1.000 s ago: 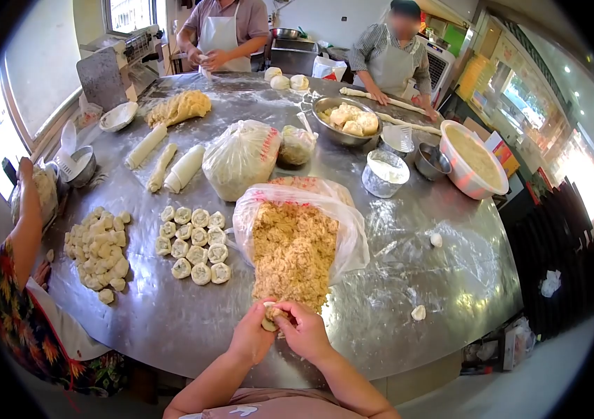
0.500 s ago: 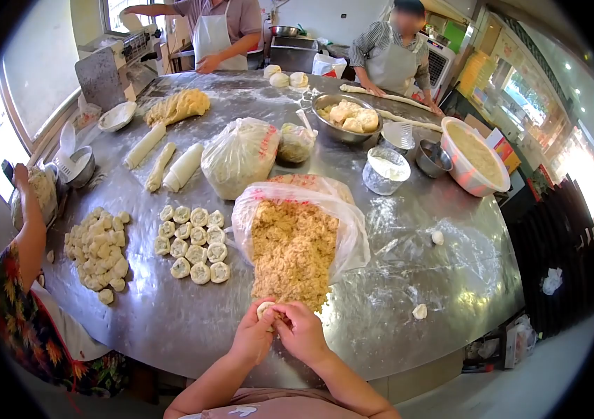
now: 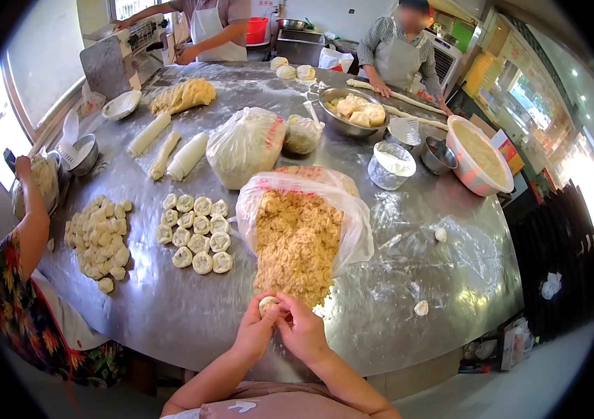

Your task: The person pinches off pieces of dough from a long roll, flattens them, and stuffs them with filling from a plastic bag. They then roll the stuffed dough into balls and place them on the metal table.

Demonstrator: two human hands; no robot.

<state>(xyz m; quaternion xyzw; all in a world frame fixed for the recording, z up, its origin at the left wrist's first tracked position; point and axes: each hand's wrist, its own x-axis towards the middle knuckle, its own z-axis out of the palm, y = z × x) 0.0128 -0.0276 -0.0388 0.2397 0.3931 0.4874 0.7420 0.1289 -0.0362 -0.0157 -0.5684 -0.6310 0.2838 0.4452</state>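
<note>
Less filling is being shown by the dough round (image 3: 267, 302) than a moment ago, so its opening is apparently being narrowed. It is being held just beside the near end of the crumbly mound (image 3: 297, 244), steadied by the left hand's (image 3: 251, 335) curled fingers and pinched by the right hand's (image 3: 304, 335) nearly closed fingertips. A pale, rounded rim is being exposed.

The room is bright, with strong white light coming in at the window on the left and a white glow on the far right side. The metal table (image 3: 381, 307) has shiny yellow-white spots near its right side. The picture bends in a big curve and goes black at the corners, and small far things look a bit fuzzy.
</note>
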